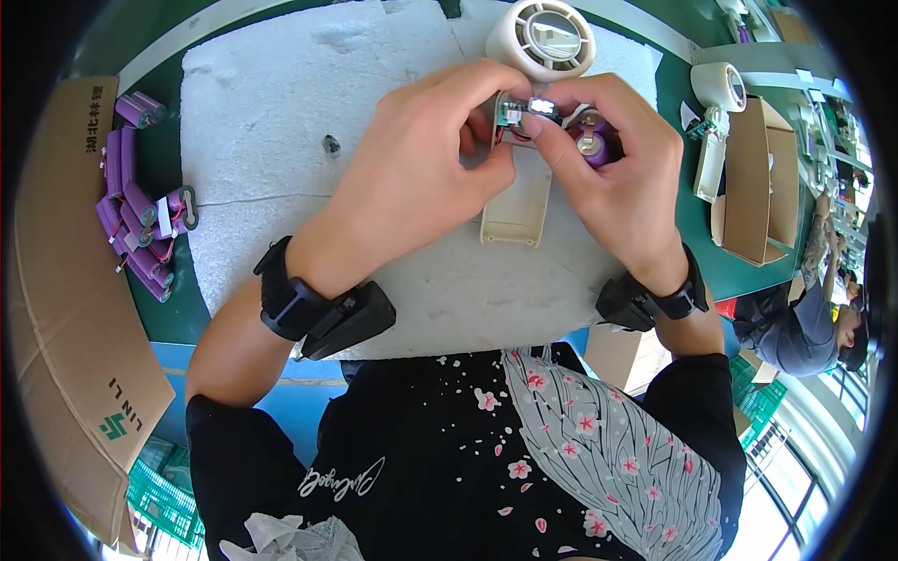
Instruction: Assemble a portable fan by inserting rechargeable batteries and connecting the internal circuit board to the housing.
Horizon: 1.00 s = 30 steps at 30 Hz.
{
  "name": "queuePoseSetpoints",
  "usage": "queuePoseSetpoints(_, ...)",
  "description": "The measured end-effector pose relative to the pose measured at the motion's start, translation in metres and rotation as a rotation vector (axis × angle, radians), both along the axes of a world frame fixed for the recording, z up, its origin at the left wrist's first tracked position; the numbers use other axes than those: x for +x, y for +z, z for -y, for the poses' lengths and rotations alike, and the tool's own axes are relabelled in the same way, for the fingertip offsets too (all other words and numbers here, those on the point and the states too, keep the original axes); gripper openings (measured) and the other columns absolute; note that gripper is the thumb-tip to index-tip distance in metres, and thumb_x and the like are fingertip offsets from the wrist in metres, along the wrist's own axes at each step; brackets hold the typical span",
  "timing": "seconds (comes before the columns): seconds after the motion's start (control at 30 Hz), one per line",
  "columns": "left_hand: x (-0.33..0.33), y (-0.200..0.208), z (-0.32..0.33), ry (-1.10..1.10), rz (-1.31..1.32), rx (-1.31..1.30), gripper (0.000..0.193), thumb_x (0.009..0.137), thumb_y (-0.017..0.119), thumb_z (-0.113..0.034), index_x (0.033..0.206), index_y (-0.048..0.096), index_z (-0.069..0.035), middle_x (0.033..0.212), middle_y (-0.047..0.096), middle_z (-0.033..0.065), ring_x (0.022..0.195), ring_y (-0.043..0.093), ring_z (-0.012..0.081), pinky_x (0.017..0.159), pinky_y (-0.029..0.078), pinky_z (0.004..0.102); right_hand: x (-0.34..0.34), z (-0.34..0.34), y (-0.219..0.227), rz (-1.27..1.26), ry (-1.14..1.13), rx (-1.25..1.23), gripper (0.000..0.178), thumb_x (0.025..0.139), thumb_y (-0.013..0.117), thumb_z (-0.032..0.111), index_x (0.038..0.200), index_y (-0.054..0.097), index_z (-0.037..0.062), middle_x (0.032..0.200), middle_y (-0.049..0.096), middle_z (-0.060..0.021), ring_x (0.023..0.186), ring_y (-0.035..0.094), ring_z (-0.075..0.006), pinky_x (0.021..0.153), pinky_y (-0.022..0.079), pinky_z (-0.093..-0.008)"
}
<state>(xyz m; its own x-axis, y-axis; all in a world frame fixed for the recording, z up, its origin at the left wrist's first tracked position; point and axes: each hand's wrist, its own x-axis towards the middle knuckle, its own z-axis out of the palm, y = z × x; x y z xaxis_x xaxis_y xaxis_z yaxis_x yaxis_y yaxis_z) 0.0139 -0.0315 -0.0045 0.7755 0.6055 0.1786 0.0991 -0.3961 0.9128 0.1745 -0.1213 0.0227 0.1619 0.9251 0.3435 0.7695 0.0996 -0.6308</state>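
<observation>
Circuit board is gripped by left hand, battery by right hand; thin wires could be torn if pulled apart.

Single head-worn view, left of two side-by-side fisheyes. Faces steeply down past wearer's chest; upright, unmirrored. Close range: left hand and right hand above centre, forearms rising from below, black floral-print shirt across lower part. White foam board spans the middle. Very wide field, dark curved rim; cardboard box bows at left, co-worker tiny, farther off, at right.
</observation>
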Motion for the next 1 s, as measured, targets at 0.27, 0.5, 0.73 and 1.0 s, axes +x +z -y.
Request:
queuePoseSetpoints(0.27,-0.0038,0.0024,-0.0040,-0.070,-0.027,-0.102,0.040,0.080,0.063,0.003,0.118,0.057,-0.006,0.079,0.059,0.0028,0.071,0.055,0.0086,0.067,0.047,0.0228,0.0053,0.0033,0.0024,0.048,0.017,-0.086,0.017,0.076,0.074,0.006,0.090,0.067,0.0026,0.081,0.064,-0.0086,0.062,0.063,-0.0218,0.056,0.050,-0.0285)
queuePoseSetpoints(0.5,-0.0011,0.0053,-0.0055,-0.072,-0.095,-0.171,0.039,0.081,0.063,0.003,0.118,0.057,-0.006,0.081,0.059,0.0022,0.072,0.054,0.0074,0.067,0.046,0.0219,0.0019,0.0026,-0.0005,0.073,0.036,-0.009,0.019,0.075,0.076,0.003,0.091,0.066,0.0011,0.084,0.063,-0.0079,0.068,0.060,-0.0164,0.060,0.048,-0.0257)
queuePoseSetpoints(0.73,-0.0001,0.0037,-0.0045,-0.055,-0.106,-0.213,0.039,0.081,0.062,0.004,0.118,0.057,-0.005,0.083,0.058,0.0013,0.073,0.054,0.0066,0.066,0.045,0.0212,-0.0001,0.0005,-0.0036,0.097,0.008,0.039,0.020,0.074,0.077,0.003,0.092,0.067,0.0017,0.085,0.064,-0.0081,0.070,0.063,-0.0174,0.062,0.049,-0.0264)
queuePoseSetpoints(1.0,-0.0010,0.0021,-0.0043,-0.060,-0.076,-0.213,0.038,0.083,0.061,0.004,0.119,0.056,-0.004,0.090,0.061,0.0012,0.076,0.055,0.0070,0.069,0.046,0.0217,-0.0001,0.0010,-0.0041,0.119,0.016,0.049,0.018,0.075,0.077,0.003,0.090,0.068,0.0017,0.083,0.065,-0.0083,0.068,0.063,-0.0176,0.061,0.050,-0.0261)
